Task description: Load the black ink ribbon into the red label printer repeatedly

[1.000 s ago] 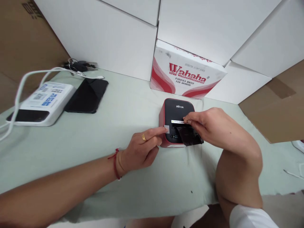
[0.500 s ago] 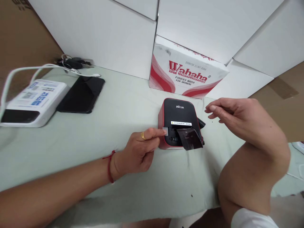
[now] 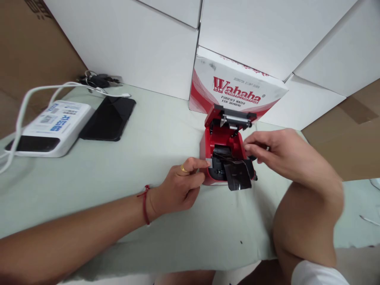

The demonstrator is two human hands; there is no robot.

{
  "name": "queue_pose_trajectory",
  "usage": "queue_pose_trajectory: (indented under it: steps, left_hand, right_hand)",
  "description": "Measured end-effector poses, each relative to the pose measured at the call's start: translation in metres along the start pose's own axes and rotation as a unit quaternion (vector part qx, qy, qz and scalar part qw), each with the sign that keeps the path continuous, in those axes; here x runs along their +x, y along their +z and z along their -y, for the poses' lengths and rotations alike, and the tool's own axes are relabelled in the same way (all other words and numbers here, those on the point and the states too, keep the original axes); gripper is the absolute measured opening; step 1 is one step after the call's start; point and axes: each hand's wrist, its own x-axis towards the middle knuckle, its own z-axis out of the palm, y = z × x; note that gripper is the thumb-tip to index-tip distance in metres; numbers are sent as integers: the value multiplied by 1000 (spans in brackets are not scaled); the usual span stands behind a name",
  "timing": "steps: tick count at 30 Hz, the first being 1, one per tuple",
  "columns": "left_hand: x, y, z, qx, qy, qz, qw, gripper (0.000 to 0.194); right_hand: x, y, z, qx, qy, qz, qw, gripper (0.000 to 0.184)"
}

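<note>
A small red and black label printer (image 3: 204, 152) stands on the green cloth with its lid (image 3: 230, 115) raised. Inside its red bay lies a dark roll (image 3: 222, 151). A strip of dark, glossy film (image 3: 238, 176) hangs out over the front. My left hand (image 3: 182, 184) has its index finger pressed on the grey tab (image 3: 209, 163) at the printer's front left, the other fingers curled and holding nothing. At the printer's right wall is my right hand (image 3: 271, 148), thumb and forefinger drawn together. What lies between those fingertips is hidden.
Behind the printer stands a Wahaha water carton (image 3: 237, 89) against stacked white boxes (image 3: 124, 43). To the left lie a black phone (image 3: 108, 118), a white power bank (image 3: 61, 124) with a white cable (image 3: 22, 114), and keys (image 3: 99, 80). Brown cartons (image 3: 350, 130) flank both sides.
The printer's lid has swung up, exposing the bay. My right hand has moved left and down to the printer's right wall. My left index finger stays on the grey tab.
</note>
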Motion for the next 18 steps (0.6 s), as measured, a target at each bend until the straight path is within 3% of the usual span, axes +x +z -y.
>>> queue_pose_trajectory:
  steps: [4, 7, 13, 18]
  left_hand:
    - [-1, 3, 0, 5, 0, -5, 1000, 26]
    - [-1, 4, 0, 7, 4, -4, 1000, 27]
    - [-4, 5, 0, -5, 14, -8, 1000, 26]
    - [-3, 5, 0, 0, 13, -8, 1000, 27]
  right_hand:
    - [37, 32, 5, -83, -38, 27, 995, 32]
    - [52, 46, 3, -133, -24, 47, 990, 38]
    - [55, 44, 0, -218, -13, 109, 970, 39]
    - [54, 44, 0, -147, 1, 85, 986, 38]
